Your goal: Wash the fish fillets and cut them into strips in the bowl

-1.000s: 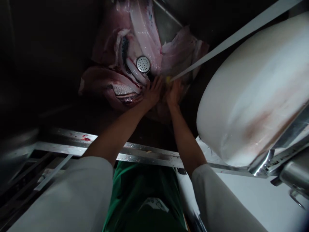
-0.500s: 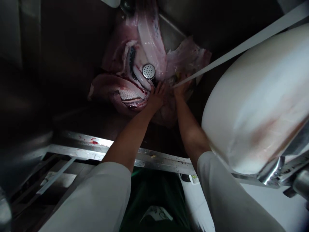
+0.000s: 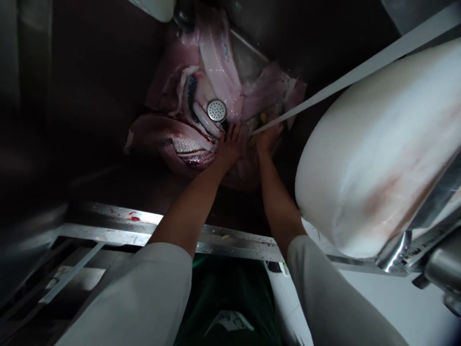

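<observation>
Down in the dim, dark-walled metal sink (image 3: 101,96), your raw fish pieces (image 3: 220,67) lie heaped from the top centre to the middle of the frame, wet and pink, one showing silvery scales. Your left hand (image 3: 229,149) lies flat on the heap's lower part, fingers spread apart; your right hand (image 3: 268,140) is just beside it, fingers bent, though you cannot tell whether they grip anything. A long pale strip (image 3: 324,91) slants from the upper right to that hand, near a small yellow thing (image 3: 263,117). A round perforated metal disc (image 3: 216,110) sits among the pieces. Across the lower frame runs the shiny metal rim (image 3: 245,243), spotted red at left. A large white rounded slab (image 3: 360,139), stained brownish, fills the right, above metal fittings (image 3: 441,264) and a pale floor (image 3: 374,298).
</observation>
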Available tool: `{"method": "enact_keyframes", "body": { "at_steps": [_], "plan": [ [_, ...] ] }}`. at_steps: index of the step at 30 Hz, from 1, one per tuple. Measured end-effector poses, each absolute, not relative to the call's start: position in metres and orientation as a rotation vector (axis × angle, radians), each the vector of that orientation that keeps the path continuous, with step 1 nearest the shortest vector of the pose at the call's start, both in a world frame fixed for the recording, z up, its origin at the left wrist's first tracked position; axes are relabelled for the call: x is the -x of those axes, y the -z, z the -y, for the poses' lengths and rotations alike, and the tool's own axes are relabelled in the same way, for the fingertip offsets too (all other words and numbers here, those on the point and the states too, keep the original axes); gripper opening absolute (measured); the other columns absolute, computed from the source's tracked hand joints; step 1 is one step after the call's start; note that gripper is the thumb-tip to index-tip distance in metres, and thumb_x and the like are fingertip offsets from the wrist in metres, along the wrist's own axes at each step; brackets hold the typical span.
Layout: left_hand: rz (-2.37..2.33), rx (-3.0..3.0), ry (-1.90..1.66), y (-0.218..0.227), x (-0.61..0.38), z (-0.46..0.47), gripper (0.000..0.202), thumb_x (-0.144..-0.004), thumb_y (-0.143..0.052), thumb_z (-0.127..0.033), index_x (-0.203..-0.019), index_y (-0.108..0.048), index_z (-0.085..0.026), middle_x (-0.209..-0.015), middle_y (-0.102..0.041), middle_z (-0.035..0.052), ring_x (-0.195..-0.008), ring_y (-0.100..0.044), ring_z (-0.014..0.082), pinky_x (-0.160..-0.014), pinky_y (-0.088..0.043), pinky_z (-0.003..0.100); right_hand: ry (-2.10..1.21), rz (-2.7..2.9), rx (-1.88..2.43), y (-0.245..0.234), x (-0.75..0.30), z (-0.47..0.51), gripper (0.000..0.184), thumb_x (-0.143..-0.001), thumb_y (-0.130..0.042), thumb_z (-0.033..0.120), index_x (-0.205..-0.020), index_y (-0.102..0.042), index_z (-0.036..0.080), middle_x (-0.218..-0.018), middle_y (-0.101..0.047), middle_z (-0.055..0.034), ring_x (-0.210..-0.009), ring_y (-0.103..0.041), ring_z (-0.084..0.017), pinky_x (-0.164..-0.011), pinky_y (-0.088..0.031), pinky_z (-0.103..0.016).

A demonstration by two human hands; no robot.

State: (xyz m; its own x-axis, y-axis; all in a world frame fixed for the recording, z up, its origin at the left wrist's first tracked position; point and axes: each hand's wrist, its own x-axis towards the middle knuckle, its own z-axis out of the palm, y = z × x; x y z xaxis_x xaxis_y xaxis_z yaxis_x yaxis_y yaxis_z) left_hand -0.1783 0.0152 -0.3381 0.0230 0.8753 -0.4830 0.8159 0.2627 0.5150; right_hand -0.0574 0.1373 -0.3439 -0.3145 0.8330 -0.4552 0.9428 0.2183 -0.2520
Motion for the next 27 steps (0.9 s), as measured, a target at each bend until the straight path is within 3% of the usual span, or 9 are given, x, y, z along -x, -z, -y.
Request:
{"method": "enact_keyframes", "body": {
  "at_steps": [4, 9, 12, 14, 16, 18, 20, 23, 27],
  "plan": [
    [-1.777, -1.529, -0.12, 0.34, 0.178, -0.012, 0.071, -0.111, -0.035, -0.023, -0.179, -0.018, -0.013, -0.187, -0.005, 0.008, -0.173, -0.001, 0.0323, -0.14, -0.004, 0.06, 0.74, -2.295, -1.66, 0.338, 0.05, -0.104, 0.051, -0.096, -0.049, 0.016, -0.142, -0.072, 0.027, -0.149, -0.067, -0.0125, -0.151, -0.045, -0.035, -0.121, -0.038, -0.054],
    [-1.737, -1.546, -0.132, 0.343, 0.178, -0.011, 0.086, -0.105, -0.052, -0.033, -0.18, -0.013, -0.016, -0.187, -0.001, 0.0067, -0.173, 0.005, 0.0335, -0.139, 0.0, 0.063, 0.897, -2.192, -1.568, 0.332, 0.038, -0.076, 0.047, -0.094, -0.064, 0.025, -0.139, -0.074, 0.031, -0.141, -0.072, -0.0126, -0.155, -0.045, -0.038, -0.119, -0.044, -0.057],
    [-1.748, -1.487, -0.167, 0.341, 0.178, -0.011, 0.084, -0.106, -0.052, -0.036, -0.18, -0.014, -0.027, -0.187, -0.004, 0.0017, -0.174, 0.004, 0.0315, -0.14, 0.001, 0.061, 0.872, -2.148, -1.595, 0.323, 0.022, -0.04, 0.043, -0.096, -0.063, 0.021, -0.136, -0.075, 0.028, -0.146, -0.07, -0.0134, -0.149, -0.054, -0.036, -0.121, -0.044, -0.058],
    [-1.735, -1.471, -0.181, 0.338, 0.179, -0.012, 0.086, -0.106, -0.055, -0.038, -0.18, -0.016, -0.024, -0.187, -0.005, 0.0046, -0.174, 0.005, 0.0333, -0.14, 0.002, 0.062, 0.849, -2.096, -1.589, 0.314, 0.009, -0.012, 0.039, -0.093, -0.065, 0.016, -0.128, -0.078, 0.027, -0.147, -0.069, -0.0134, -0.14, -0.06, -0.036, -0.121, -0.045, -0.056],
    [-1.725, -1.477, -0.169, 0.335, 0.18, -0.013, 0.091, -0.103, -0.06, -0.04, -0.18, -0.015, -0.021, -0.187, -0.003, 0.007, -0.173, 0.007, 0.0338, -0.139, 0.002, 0.062, 0.857, -1.964, -1.57, 0.304, -0.002, 0.005, 0.031, -0.089, -0.068, 0.013, -0.115, -0.082, 0.025, -0.135, -0.075, -0.0139, -0.132, -0.066, -0.038, -0.117, -0.048, -0.055],
    [-1.724, -1.47, -0.154, 0.335, 0.18, -0.013, 0.093, -0.103, -0.061, -0.042, -0.18, -0.013, -0.027, -0.187, -0.002, 0.0029, -0.174, 0.008, 0.0306, -0.14, 0.003, 0.06, 0.845, -1.863, -1.602, 0.296, -0.006, 0.005, 0.029, -0.09, -0.066, 0.012, -0.108, -0.084, 0.025, -0.121, -0.079, -0.0142, -0.127, -0.069, -0.04, -0.112, -0.051, -0.055],
    [-1.716, -1.467, -0.158, 0.337, 0.18, -0.013, 0.09, -0.103, -0.059, -0.041, -0.18, -0.013, -0.03, -0.187, -0.002, 0.0007, -0.174, 0.008, 0.0293, -0.14, 0.005, 0.059, 0.785, -1.915, -1.694, 0.295, 0.003, -0.014, 0.033, -0.093, -0.061, 0.015, -0.116, -0.083, 0.025, -0.125, -0.077, -0.0152, -0.131, -0.066, -0.041, -0.113, -0.051, -0.056],
    [-1.717, -1.476, -0.187, 0.342, 0.179, -0.012, 0.08, -0.107, -0.047, -0.032, -0.18, -0.018, -0.02, -0.187, -0.002, 0.0054, -0.173, 0.008, 0.0315, -0.139, 0.005, 0.06, 0.741, -2.173, -1.737, 0.311, 0.036, -0.059, 0.046, -0.096, -0.056, 0.018, -0.137, -0.076, 0.024, -0.146, -0.068, -0.0159, -0.146, -0.054, -0.038, -0.121, -0.043, -0.057],
    [-1.734, -1.502, -0.194, 0.344, 0.178, -0.01, 0.072, -0.111, -0.039, -0.029, -0.179, -0.019, -0.014, -0.187, -0.004, 0.007, -0.173, 0.004, 0.0332, -0.138, 0.003, 0.061, 0.822, -2.238, -1.623, 0.337, 0.056, -0.077, 0.052, -0.095, -0.062, 0.023, -0.145, -0.071, 0.032, -0.143, -0.07, -0.0126, -0.155, -0.044, -0.036, -0.124, -0.041, -0.059]
  ]
}}
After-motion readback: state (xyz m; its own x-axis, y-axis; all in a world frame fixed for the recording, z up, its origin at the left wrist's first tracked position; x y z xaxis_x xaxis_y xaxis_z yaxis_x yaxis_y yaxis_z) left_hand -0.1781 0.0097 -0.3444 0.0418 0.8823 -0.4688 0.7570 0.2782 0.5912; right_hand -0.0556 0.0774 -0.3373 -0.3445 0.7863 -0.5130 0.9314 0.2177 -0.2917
